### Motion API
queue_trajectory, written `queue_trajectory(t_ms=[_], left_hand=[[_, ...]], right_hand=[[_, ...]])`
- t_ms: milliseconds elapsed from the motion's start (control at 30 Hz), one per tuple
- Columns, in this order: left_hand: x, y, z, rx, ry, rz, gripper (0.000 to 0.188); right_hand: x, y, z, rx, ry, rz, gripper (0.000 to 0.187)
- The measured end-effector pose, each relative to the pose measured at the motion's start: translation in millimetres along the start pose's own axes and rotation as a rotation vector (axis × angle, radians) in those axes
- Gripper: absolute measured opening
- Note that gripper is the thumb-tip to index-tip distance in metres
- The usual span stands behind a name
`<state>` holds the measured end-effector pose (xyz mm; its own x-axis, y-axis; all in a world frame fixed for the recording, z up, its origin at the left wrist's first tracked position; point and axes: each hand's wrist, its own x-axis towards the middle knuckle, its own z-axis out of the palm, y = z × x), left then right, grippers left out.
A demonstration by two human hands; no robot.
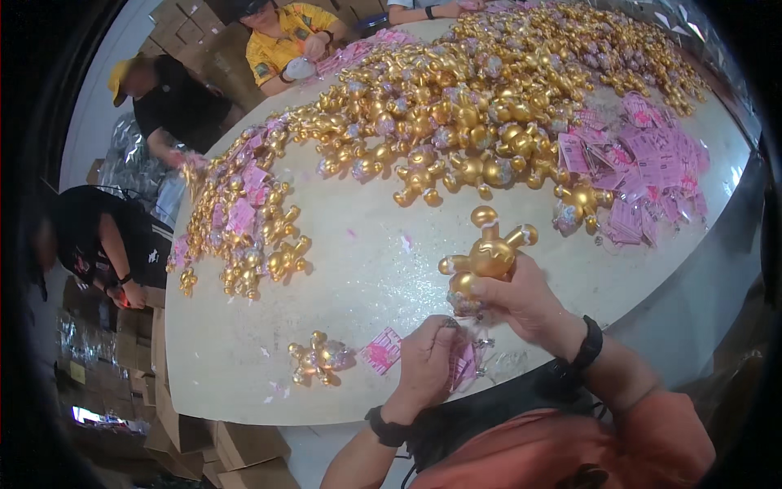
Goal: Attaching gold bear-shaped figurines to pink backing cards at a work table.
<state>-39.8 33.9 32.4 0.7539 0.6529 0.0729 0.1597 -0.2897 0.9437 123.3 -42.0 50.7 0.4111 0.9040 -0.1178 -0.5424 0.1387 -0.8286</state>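
Observation:
My right hand [529, 303] is closed around a shiny gold figurine [492, 257] with rounded limbs, lifted above the near part of the table. The figurine's lower end, by my thumb, has a glittery silvery patch. Just left of it, my left hand [425, 357] is closed, its fingers curled together near that lower end. Whatever the fingers pinch is hidden. Pink printed cards [463, 365] show beside and partly under this hand, with small metal clips at their right. Another pink card [381, 351] lies flat to the left, and a second gold figurine [317, 357] rests farther left.
A large pale table [350, 269] carries a big heap of gold figurines [489, 98] at the back. Pink cards [643, 175] are piled at the right. More figurines and cards [252, 220] lie at the left. Several people stand around the far and left edges; cardboard boxes [244, 444] sit below left.

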Motion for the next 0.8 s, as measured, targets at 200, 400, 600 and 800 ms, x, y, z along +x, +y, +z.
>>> queue_trajectory(t_ms=[200,400,600,800], left_hand=[[1.6,0.0,3.0,-0.008,-0.018,-0.043,0.029],[4.5,2.1,6.0,-0.004,-0.009,0.004,0.032],[4.8,0.2,6.7,0.025,-0.023,-0.008,0.037],[4.9,-7.9,12.0,0.134,0.026,0.063,0.037]], right_hand=[[-5.1,2.7,2.7,-0.090,0.027,-0.046,0.039],[-3.7,9.2,-0.7,-0.121,0.017,-0.074,0.037],[-3.6,9.4,-2.3,-0.184,0.026,-0.077,0.034],[-2.9,14.4,-2.0,-0.220,0.041,-0.122,0.030]])
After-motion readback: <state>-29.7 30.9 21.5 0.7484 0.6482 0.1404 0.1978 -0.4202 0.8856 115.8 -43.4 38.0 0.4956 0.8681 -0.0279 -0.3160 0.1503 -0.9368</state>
